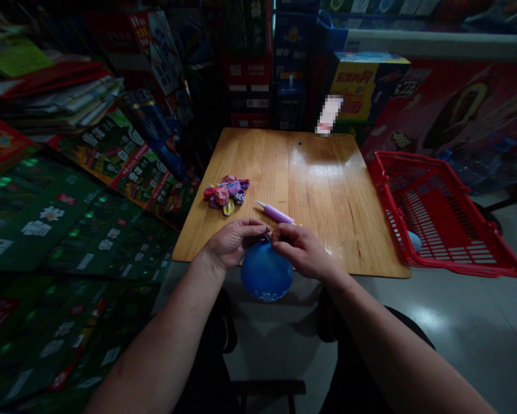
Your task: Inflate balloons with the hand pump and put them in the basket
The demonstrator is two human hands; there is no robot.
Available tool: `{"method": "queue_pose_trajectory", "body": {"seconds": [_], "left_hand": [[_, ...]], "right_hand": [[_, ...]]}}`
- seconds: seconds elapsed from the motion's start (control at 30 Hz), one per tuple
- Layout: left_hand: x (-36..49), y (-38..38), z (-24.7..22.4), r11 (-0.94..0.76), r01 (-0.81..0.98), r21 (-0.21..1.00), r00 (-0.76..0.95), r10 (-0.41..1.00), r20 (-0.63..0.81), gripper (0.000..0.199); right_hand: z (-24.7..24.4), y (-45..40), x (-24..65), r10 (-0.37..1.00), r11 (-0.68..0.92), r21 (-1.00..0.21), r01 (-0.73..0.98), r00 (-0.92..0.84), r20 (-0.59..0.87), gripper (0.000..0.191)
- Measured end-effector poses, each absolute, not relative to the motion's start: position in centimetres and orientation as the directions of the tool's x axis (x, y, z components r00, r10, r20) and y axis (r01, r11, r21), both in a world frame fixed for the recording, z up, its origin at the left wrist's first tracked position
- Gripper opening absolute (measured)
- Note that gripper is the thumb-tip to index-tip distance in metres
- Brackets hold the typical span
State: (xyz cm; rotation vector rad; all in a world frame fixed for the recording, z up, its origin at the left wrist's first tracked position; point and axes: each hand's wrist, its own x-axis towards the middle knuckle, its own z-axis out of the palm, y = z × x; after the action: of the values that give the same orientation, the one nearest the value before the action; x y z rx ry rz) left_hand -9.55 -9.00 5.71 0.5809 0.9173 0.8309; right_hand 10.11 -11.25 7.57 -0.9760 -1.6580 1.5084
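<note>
Far left: green cartons (46,218) stacked beside the worktop (327,190), a pile of papers (68,100) on boxes behind them. On the worktop, near the left edge, lay a heap of limp balloons (227,192), mostly pink and purple, one yellow bit facing the near edge.

Left hand (234,241) was at the near edge, left of middle, thumb and fingers pinched on the neck of the blue balloon (267,273). Balloon was inflated, round, held just off the near edge, partly overlapping it in view. Neck pointed to the far edge, up between the fingertips; the rounded end with white print faced the person. Long axis ran from neck to print, about square to the near edge.

Purple pump (278,214) lay just beyond the hands, white nozzle toward the far left corner, long axis slanted. Right hand (299,247) was clamped on the same neck, fingers curled; fingertips of both hands nearly met. Small blue scrap (300,143) lay near the far edge; pixelated item (329,115) by that edge, unreadable. Red basket (431,195) stood past the right edge, pale blue round thing (414,241) showing at its near left corner.
</note>
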Motion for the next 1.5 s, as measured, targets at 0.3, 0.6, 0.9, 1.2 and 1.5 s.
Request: {"method": "queue_pose_trajectory", "body": {"seconds": [0.3,0.6,0.9,1.2,1.5], "left_hand": [[-8.3,-9.7,6.2,0.345,-0.234,0.909,0.282,0.919,-0.276,0.017],[-7.5,-10.5,6.6,0.043,0.114,0.993,0.393,0.916,-0.085,0.019],[-8.1,-10.4,6.7,0.069,0.114,0.991,0.362,0.926,-0.106,0.019],[-7.9,-10.3,5.5,0.135,0.111,0.985,0.304,0.939,-0.163,0.019],[-7.8,-10.1,5.2,-0.005,0.246,0.969,0.381,0.920,-0.092,0.021]], "right_hand": [[5.4,-10.0,10.1,0.828,-0.499,-0.856,-0.138,-0.369,-0.423,0.022],[4.9,-9.6,10.3,0.760,-0.634,-0.723,-0.277,-0.395,-0.515,0.015],[4.7,-9.7,10.3,0.742,-0.653,-0.691,-0.309,-0.441,-0.505,0.016],[4.9,-9.9,9.6,0.844,-0.475,-0.868,-0.144,-0.356,-0.402,0.021],[5.6,-11.0,8.8,0.983,0.105,-0.961,0.257,-0.170,0.062,0.009]]}}
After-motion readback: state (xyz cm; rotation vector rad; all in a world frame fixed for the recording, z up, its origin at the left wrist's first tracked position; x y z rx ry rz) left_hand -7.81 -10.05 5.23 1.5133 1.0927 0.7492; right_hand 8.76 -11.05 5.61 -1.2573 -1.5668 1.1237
